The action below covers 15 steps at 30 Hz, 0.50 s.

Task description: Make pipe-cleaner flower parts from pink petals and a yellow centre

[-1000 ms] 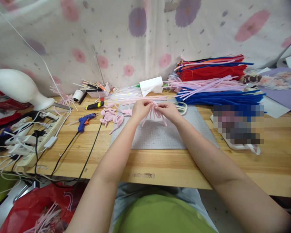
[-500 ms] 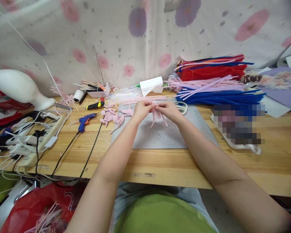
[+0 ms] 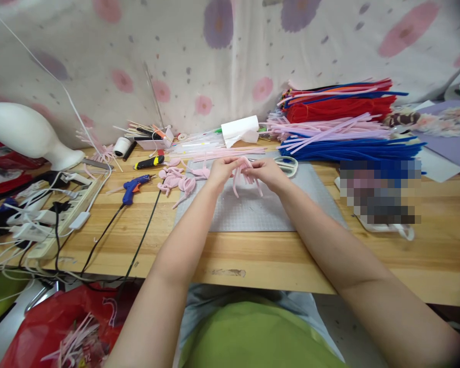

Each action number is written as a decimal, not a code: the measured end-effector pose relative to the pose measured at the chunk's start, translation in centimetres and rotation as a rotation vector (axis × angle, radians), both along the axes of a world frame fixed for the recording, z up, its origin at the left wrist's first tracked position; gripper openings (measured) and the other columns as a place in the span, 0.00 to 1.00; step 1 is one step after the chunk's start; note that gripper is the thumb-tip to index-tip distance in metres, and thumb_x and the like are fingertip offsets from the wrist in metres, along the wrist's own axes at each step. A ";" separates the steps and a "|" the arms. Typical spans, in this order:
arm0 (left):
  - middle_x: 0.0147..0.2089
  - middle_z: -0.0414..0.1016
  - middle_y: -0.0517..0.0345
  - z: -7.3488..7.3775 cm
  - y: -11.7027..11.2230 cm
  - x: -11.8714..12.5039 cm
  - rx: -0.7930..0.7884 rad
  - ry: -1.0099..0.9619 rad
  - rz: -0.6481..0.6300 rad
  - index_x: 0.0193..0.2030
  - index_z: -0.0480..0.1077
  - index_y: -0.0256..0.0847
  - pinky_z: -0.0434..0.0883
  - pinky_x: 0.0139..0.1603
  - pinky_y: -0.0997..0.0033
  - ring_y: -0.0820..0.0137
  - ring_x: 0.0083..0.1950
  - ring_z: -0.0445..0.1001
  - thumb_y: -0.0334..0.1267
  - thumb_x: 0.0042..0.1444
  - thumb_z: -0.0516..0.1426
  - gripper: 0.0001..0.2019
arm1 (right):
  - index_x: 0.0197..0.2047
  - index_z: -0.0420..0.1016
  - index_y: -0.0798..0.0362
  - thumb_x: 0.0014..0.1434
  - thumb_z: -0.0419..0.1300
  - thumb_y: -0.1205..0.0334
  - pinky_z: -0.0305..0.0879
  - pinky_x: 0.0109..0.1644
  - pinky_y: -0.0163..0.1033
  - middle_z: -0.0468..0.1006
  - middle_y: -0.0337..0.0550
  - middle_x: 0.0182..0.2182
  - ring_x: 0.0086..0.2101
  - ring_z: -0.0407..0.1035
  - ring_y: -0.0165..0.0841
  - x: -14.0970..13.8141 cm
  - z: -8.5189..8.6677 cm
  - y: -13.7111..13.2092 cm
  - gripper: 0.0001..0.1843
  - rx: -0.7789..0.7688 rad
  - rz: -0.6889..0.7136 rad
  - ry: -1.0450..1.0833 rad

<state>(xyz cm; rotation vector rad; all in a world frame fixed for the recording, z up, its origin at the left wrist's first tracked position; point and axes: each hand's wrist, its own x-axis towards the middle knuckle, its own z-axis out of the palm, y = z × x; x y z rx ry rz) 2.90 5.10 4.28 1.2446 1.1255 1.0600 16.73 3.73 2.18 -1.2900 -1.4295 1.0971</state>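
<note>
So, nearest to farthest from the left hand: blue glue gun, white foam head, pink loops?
1. pink loops, on the table just left of the left hand
2. blue glue gun, farther left
3. white foam head, far left

The mat lay in the middle of the table. The left hand and right hand met over its far edge, a bundle pinched between them. Loops lay just left of the mat, with the glue gun further left and the knife and spool behind it. The power strip sat at the table's left end, the foam head behind that. Scissors lay at the mat's far right corner, and the stem stack sat behind them to the right. A bag lay below the table's near left edge.
</note>
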 end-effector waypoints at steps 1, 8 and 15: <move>0.21 0.67 0.63 -0.1 0.0 0.0 -0.028 -0.044 0.010 0.25 0.72 0.36 0.57 0.23 0.79 0.81 0.21 0.60 0.38 0.41 0.61 0.07 | 0.24 0.76 0.59 0.36 0.64 0.58 0.55 0.26 0.34 0.70 0.37 0.16 0.20 0.58 0.25 -0.3 -0.1 0.0 0.12 -0.021 -0.001 0.039; 0.24 0.70 0.62 -1.9 -0.3 0.8 0.011 -0.179 0.141 0.27 0.71 0.36 0.63 0.28 0.77 0.79 0.25 0.64 0.37 0.44 0.59 0.06 | 0.24 0.76 0.57 0.35 0.68 0.58 0.64 0.32 0.36 0.75 0.43 0.22 0.25 0.67 0.28 -1.3 -0.4 -0.6 0.12 -0.237 0.135 0.327; 0.31 0.76 0.57 -1.9 -0.5 0.2 0.163 -0.064 0.136 0.31 0.74 0.36 0.67 0.37 0.73 0.73 0.34 0.71 0.36 0.41 0.60 0.09 | 0.24 0.76 0.58 0.36 0.68 0.56 0.61 0.29 0.34 0.73 0.41 0.20 0.22 0.64 0.26 -0.7 -0.3 -0.5 0.14 -0.190 0.147 0.246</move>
